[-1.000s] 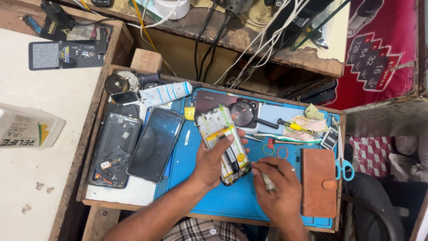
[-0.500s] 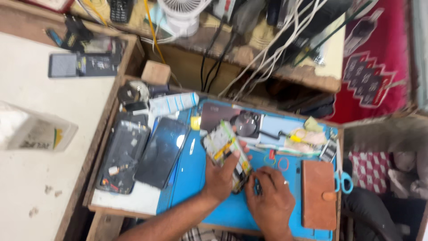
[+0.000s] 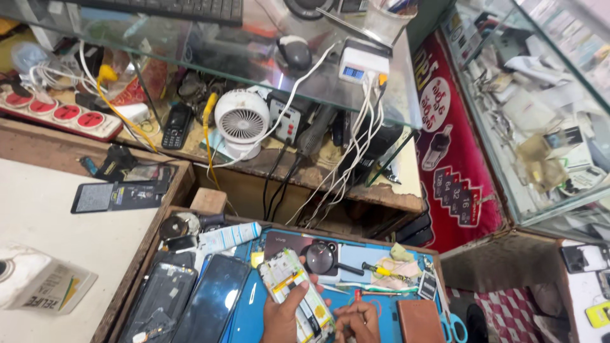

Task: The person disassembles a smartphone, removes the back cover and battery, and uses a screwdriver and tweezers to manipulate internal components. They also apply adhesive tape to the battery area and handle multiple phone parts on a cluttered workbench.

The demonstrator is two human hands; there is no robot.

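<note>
At the bottom of the head view my left hand point(image 3: 281, 313) grips an opened phone point(image 3: 296, 293) with its back off, thumb lying across the exposed board and battery. My right hand point(image 3: 358, 321) sits just right of it, fingers closed around a small thin tool that touches the phone's lower edge; the tool is mostly hidden. Both rest over a blue work mat point(image 3: 379, 259) in a wooden tray point(image 3: 159, 232). Only the tops of the hands show.
On the tray lie a dark phone screen point(image 3: 214, 305), a phone frame point(image 3: 159, 306), a magnifier point(image 3: 318, 256), a yellow-handled screwdriver point(image 3: 386, 274), a brown wallet point(image 3: 419, 321) and blue scissors point(image 3: 452, 327). Behind stand a small white fan point(image 3: 241, 122), cables, a power strip point(image 3: 60, 114) and a glass shelf.
The camera has tilted up, so the tray and hands slid to the bottom and the shelf came into view. My hands stayed on the phone, the right one shifting closer to its lower edge.
</note>
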